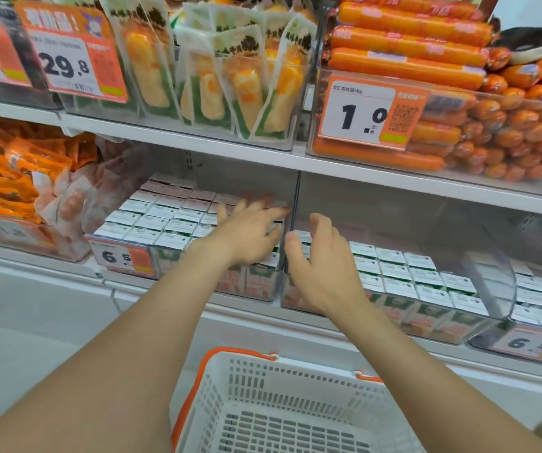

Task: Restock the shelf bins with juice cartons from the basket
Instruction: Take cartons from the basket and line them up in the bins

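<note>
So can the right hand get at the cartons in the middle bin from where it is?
Probably yes: the right hand hangs open at the middle bin's left end, the juice cartons lie uncovered, and the gap under the upper shelf looks free.

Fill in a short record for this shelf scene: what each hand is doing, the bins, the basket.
left hand: open, fingers spread over cartons in the left bin
right hand: open, at the front of the middle bin
bins: left one fuller than the middle one
basket: visible part holds no cartons
</note>
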A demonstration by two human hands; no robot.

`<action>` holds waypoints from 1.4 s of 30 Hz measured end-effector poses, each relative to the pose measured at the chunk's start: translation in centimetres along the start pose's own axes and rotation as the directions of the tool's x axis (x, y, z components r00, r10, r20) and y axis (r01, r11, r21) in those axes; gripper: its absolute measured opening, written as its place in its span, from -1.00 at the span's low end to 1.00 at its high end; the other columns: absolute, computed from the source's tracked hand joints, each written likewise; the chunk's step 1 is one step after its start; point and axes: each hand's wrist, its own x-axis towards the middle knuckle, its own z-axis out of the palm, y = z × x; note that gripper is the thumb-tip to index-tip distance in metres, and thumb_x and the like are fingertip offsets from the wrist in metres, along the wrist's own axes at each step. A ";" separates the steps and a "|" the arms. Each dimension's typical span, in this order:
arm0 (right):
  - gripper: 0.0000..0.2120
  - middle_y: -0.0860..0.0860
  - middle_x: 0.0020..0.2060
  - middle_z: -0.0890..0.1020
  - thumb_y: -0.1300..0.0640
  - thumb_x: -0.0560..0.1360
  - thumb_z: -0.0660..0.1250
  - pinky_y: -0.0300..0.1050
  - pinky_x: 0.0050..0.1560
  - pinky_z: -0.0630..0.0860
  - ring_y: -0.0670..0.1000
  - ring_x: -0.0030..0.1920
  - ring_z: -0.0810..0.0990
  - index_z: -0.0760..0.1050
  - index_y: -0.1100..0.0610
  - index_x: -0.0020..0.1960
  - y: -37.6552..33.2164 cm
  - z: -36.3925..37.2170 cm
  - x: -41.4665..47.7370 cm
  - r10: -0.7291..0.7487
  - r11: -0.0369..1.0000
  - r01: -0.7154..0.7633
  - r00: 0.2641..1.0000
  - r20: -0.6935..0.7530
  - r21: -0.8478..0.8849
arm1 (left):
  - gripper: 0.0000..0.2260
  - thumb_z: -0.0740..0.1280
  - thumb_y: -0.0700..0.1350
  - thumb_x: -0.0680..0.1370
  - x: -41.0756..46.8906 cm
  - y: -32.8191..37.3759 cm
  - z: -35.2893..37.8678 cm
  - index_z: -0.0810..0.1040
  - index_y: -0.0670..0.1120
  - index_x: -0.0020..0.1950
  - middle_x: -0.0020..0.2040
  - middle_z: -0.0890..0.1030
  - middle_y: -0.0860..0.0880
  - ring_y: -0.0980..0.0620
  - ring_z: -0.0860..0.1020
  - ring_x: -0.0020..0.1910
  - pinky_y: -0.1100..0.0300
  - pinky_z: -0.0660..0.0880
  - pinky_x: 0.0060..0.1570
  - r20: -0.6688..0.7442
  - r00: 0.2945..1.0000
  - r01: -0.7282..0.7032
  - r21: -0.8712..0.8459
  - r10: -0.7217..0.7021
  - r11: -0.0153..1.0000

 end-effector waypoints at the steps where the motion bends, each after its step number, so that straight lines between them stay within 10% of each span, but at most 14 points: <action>1: -0.38 0.15 0.43 0.50 -0.22 0.66 0.10 0.13 0.36 0.42 0.18 0.38 0.46 0.25 0.14 0.58 -0.1 0.2 0.4 0.014 1.000 -0.014 1.000 0.010 0.011 | -0.54 0.10 0.14 0.73 0.4 0.0 0.1 0.19 0.26 0.65 0.72 0.08 0.06 -0.18 -0.03 0.70 -0.42 -0.13 0.54 0.039 0.999 -0.013 0.000 0.013 1.000; 16: -0.37 0.06 0.29 0.60 -0.24 0.64 0.01 0.10 0.30 0.32 0.12 0.29 0.49 0.38 0.13 0.52 0.4 1.0 -0.5 -0.138 0.946 0.142 0.990 0.032 -0.292 | -0.59 -0.03 0.14 0.75 -0.1 0.0 0.5 0.28 0.26 0.59 0.70 0.17 0.08 -0.17 0.05 0.69 -0.57 -0.32 0.44 0.025 0.999 -0.031 0.070 0.029 0.997; 22: -0.57 0.05 0.09 0.55 -0.03 0.54 0.19 0.08 0.09 0.43 0.15 0.08 0.49 0.45 0.10 0.36 1.8 -2.7 -3.2 -0.229 0.921 0.240 0.971 0.070 -0.307 | -0.77 0.19 0.01 0.70 -5.4 2.6 0.7 0.48 0.05 0.34 0.27 0.52 0.00 -0.12 0.51 0.26 -0.15 0.41 0.29 -0.387 0.920 -0.095 -0.084 0.055 0.992; 26: -0.61 0.07 0.01 0.52 0.13 0.40 0.34 0.10 -0.02 0.49 0.21 0.03 0.51 0.46 0.07 0.22 4.9 -6.9 -5.0 -0.109 0.824 0.197 0.975 0.192 -0.532 | -0.77 0.33 0.04 0.64 -8.9 5.8 2.1 0.46 0.01 0.25 0.17 0.43 0.01 -0.05 0.49 -0.04 0.00 0.45 -0.03 -0.449 0.889 -0.169 -0.134 0.092 0.976; 42: -0.64 0.05 -0.12 0.52 0.44 0.34 0.41 -0.04 -0.30 0.26 0.13 -0.14 0.36 0.47 0.10 0.02 9.7 -8.4 -4.7 -0.136 0.767 0.160 0.987 0.086 -0.621 | -0.64 0.59 -0.20 0.36 -8.5 11.5 7.2 0.55 -0.09 0.06 0.17 0.50 -0.11 -0.34 0.38 0.30 -0.26 0.37 0.26 -0.487 0.873 0.117 0.200 -0.005 0.973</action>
